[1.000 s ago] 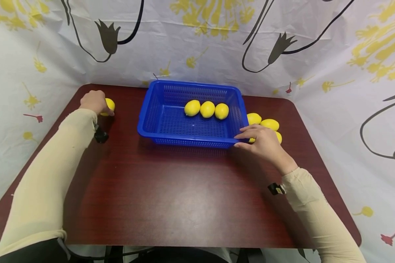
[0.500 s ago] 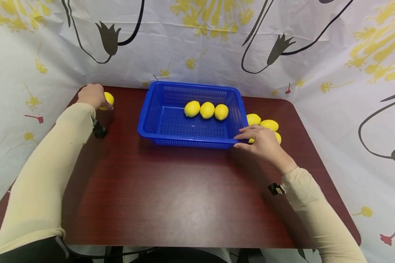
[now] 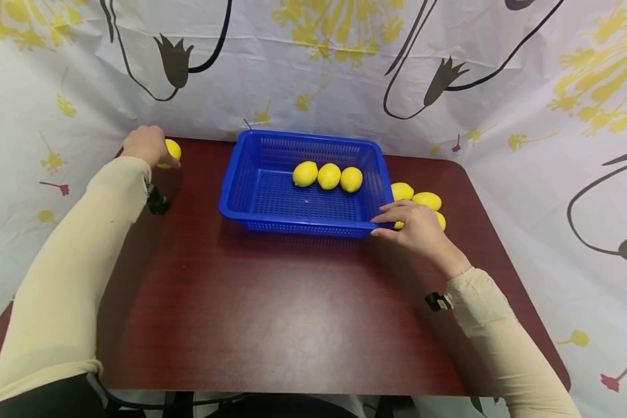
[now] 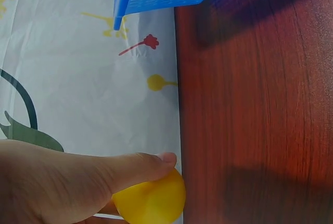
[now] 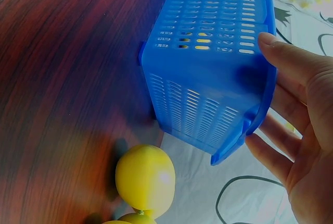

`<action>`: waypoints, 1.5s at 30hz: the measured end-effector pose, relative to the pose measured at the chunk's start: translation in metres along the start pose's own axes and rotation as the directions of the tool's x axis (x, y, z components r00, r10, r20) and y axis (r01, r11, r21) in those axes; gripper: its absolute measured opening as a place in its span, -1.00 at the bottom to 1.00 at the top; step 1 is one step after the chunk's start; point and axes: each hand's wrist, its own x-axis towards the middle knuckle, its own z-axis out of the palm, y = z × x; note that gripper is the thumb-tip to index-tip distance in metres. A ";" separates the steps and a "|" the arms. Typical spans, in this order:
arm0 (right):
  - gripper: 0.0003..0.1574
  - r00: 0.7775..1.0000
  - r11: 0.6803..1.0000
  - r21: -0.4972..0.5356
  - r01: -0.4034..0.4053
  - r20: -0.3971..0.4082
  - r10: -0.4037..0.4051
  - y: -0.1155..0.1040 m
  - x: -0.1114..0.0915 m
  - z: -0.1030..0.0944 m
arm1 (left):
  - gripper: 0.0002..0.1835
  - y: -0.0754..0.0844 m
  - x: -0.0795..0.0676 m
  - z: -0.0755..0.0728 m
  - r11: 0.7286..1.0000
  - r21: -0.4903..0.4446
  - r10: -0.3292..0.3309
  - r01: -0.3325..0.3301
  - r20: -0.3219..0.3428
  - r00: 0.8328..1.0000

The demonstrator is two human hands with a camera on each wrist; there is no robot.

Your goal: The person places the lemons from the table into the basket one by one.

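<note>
At the back left of the table, my left hand (image 3: pixel 145 145) holds a yellow lemon (image 3: pixel 172 152). In the left wrist view the thumb lies along this lemon (image 4: pixel 153 200), and the other fingers are mostly hidden. A blue plastic basket (image 3: pixel 303 221) with slotted walls stands at the back middle. Three lemons (image 3: pixel 329 176) sit in a row inside it, toward its right side. My right hand (image 3: pixel 420 228) grips the rim at the basket's near right corner; in the right wrist view the thumb (image 5: pixel 291 60) is on one side of the rim, fingers on the other.
Several more lemons (image 3: pixel 426 201) lie on the dark red table (image 3: pixel 292 313) just right of the basket, partly behind my right hand. A white patterned sheet (image 3: pixel 313 75) hangs along the back and both sides.
My left hand has moved a little up and toward the back edge, the lemon moving with it. The right hand and the basket stay where they were.
</note>
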 end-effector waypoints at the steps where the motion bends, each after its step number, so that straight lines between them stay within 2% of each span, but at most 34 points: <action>1: -0.62 1.000 1.000 -0.002 -0.001 0.001 0.001 0.000 0.000 0.000 | -0.38 0.001 0.000 0.000 1.000 0.003 -0.002 0.002 0.002 1.000; 13: -0.61 1.000 1.000 0.003 -0.011 0.002 0.011 0.000 0.000 0.001 | -0.35 0.003 0.005 -0.001 1.000 0.000 -0.001 0.001 0.005 1.000; 28: -0.61 1.000 1.000 -0.001 -0.011 0.002 0.011 0.000 0.001 0.001 | -0.38 0.026 0.001 -0.009 0.999 0.031 0.031 -0.030 -0.015 0.999; 39: -0.60 1.000 1.000 -0.002 -0.011 0.001 0.011 0.000 0.001 0.001 | -0.35 0.036 0.015 -0.009 0.998 0.042 0.044 -0.043 -0.017 0.999; 45: -0.61 1.000 1.000 0.005 -0.003 -0.005 0.003 -0.001 0.000 0.000 | -0.32 0.042 0.017 -0.010 0.998 0.045 0.049 -0.048 -0.031 0.998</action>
